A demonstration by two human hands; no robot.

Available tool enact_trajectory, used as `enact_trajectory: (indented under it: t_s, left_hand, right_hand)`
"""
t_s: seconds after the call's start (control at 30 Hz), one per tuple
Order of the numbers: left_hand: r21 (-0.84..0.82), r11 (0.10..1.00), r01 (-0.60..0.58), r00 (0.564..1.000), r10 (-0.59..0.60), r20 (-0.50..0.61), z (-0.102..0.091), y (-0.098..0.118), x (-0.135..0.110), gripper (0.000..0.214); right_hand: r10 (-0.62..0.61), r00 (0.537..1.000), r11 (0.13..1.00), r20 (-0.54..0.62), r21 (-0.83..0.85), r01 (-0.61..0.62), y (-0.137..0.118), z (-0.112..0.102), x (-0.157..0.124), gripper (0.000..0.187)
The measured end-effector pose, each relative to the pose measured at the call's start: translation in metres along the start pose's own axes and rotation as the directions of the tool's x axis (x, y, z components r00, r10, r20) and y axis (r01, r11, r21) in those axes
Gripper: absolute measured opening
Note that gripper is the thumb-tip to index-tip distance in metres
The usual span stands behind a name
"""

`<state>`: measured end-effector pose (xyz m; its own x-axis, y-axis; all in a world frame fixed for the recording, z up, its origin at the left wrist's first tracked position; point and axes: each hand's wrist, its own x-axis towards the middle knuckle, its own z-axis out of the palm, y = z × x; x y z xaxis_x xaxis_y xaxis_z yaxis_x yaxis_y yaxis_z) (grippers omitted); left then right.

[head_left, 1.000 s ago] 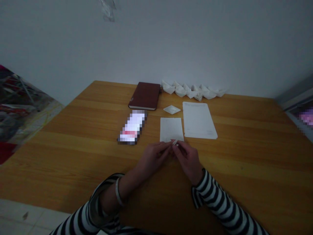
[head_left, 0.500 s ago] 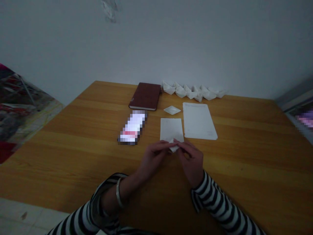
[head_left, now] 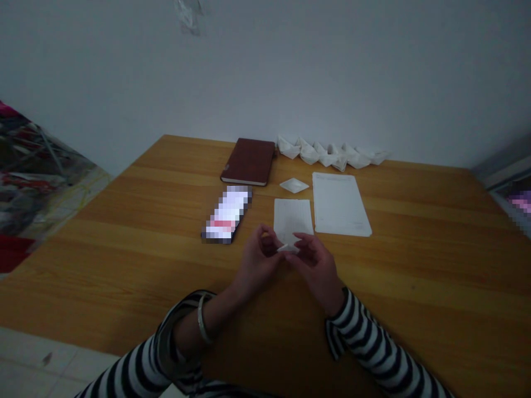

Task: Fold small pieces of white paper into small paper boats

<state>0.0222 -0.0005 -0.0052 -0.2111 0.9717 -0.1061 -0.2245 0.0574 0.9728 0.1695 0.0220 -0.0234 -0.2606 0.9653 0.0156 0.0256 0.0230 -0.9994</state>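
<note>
My left hand and my right hand meet over the middle of the wooden table. Both pinch one small folded piece of white paper between their fingertips, held a little above the table. Just beyond it lies a small white sheet, and a larger white sheet lies to its right. A small folded paper boat sits behind the small sheet. Both sleeves are striped black and white, and a bangle circles my left wrist.
A dark red notebook lies at the back of the table. A row of several folded paper boats lines the wall side. A phone with a lit screen rests left of the small sheet. Cluttered bedding sits at far left.
The folded paper has opened from a thin strip into a wider shape between my fingers. My hands have shifted slightly toward me and turned.
</note>
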Motion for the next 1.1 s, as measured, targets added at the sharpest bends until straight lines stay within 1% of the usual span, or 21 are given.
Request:
enact_trajectory:
  t_s: [0.07, 0.13, 0.23, 0.33, 0.4, 0.43, 0.5, 0.53, 0.57, 0.6, 0.67, 0.7, 0.73, 0.77, 0.8, 0.9, 0.97, 1.03, 1.1]
  left_hand:
    - [0.06, 0.998, 0.002, 1.0, -0.002, 0.007, 0.001, 0.0, -0.002, 0.032]
    - [0.15, 0.989, -0.015, 1.0, 0.014, 0.011, 0.0, -0.001, -0.003, 0.025]
    - [0.237, 0.97, -0.045, 0.998, 0.033, 0.054, -0.003, -0.003, -0.002, 0.019]
    - [0.346, 0.934, -0.089, 0.987, 0.035, 0.16, -0.006, -0.001, -0.001, 0.013]
    - [0.452, 0.879, -0.153, 0.973, 0.054, 0.223, -0.008, 0.002, -0.002, 0.011]
    - [0.513, 0.836, -0.196, 0.967, 0.077, 0.244, -0.008, 0.004, -0.003, 0.012]
    - [0.622, 0.722, -0.304, 0.947, 0.156, 0.281, -0.008, 0.007, -0.006, 0.01]
    - [0.655, 0.66, -0.369, 0.928, 0.217, 0.304, -0.009, 0.009, -0.008, 0.008]
    - [0.666, 0.604, -0.439, 0.899, 0.294, 0.326, -0.009, 0.01, -0.009, 0.006]
    - [0.654, 0.558, -0.511, 0.857, 0.384, 0.343, -0.009, 0.01, -0.01, 0.005]
    - [0.595, 0.491, -0.636, 0.757, 0.547, 0.358, -0.01, 0.011, -0.01, 0.005]
    - [0.565, 0.467, -0.68, 0.712, 0.603, 0.36, -0.01, 0.011, -0.009, 0.006]
    - [0.543, 0.447, -0.711, 0.679, 0.638, 0.364, -0.011, 0.011, -0.008, 0.009]
    - [0.531, 0.431, -0.73, 0.659, 0.652, 0.376, -0.011, 0.011, -0.008, 0.011]
    - [0.528, 0.42, -0.738, 0.649, 0.654, 0.389, -0.011, 0.011, -0.007, 0.013]
    - [0.538, 0.399, -0.742, 0.644, 0.648, 0.407, -0.014, 0.009, -0.01, 0.015]
    - [0.538, 0.378, -0.753, 0.627, 0.66, 0.414, -0.016, 0.009, -0.014, 0.019]
    - [0.544, 0.322, -0.775, 0.59, 0.676, 0.441, -0.018, 0.012, -0.02, 0.026]
    - [0.557, 0.242, -0.795, 0.546, 0.685, 0.482, -0.02, 0.019, -0.027, 0.032]
  right_hand:
    - [-0.041, 0.998, 0.989, 0.039, -0.144, 0.046, -0.001, 0.0, 0.0, 0.027]
    - [-0.097, 0.992, 0.962, 0.081, -0.247, 0.114, -0.004, -0.001, -0.001, 0.016]
    - [-0.131, 0.989, 0.941, 0.065, -0.305, 0.145, -0.008, -0.003, 0.0, 0.014]
    - [-0.136, 0.99, 0.923, 0.04, -0.358, 0.141, -0.008, -0.004, 0.0, 0.009]
    - [-0.148, 0.988, 0.905, 0.045, -0.398, 0.153, -0.008, -0.005, 0.0, 0.007]
    - [-0.159, 0.986, 0.896, 0.048, -0.413, 0.165, -0.007, -0.005, 0.0, 0.008]
    - [-0.185, 0.982, 0.888, 0.047, -0.419, 0.188, -0.008, -0.003, -0.002, 0.01]
    - [-0.196, 0.98, 0.893, 0.043, -0.405, 0.196, -0.009, -0.003, -0.002, 0.01]
    - [-0.201, 0.979, 0.904, 0.039, -0.377, 0.201, -0.01, -0.002, -0.003, 0.01]
    - [-0.202, 0.979, 0.919, 0.035, -0.337, 0.202, -0.011, -0.002, -0.003, 0.008]
    - [-0.216, 0.976, 0.944, 0.023, -0.252, 0.215, -0.012, -0.002, -0.004, 0.006]
    - [-0.243, 0.97, 0.946, 0.008, -0.221, 0.239, -0.013, -0.003, -0.004, 0.005]
    - [-0.284, 0.959, 0.939, -0.007, -0.203, 0.277, -0.013, -0.005, -0.004, 0.006]
    - [-0.334, 0.942, 0.925, -0.023, -0.201, 0.323, -0.013, -0.006, -0.004, 0.008]
    - [-0.389, 0.921, 0.903, -0.034, -0.211, 0.374, -0.013, -0.008, -0.005, 0.011]
    - [-0.521, 0.853, 0.819, -0.014, -0.287, 0.496, -0.017, -0.013, -0.009, 0.021]
    - [-0.574, 0.818, 0.771, 0.007, -0.33, 0.544, -0.019, -0.015, -0.013, 0.024]
    - [-0.632, 0.775, 0.723, 0.015, -0.349, 0.596, -0.02, -0.017, -0.017, 0.029]
    - [-0.674, 0.738, 0.679, 0.037, -0.364, 0.638, -0.019, -0.019, -0.021, 0.035]
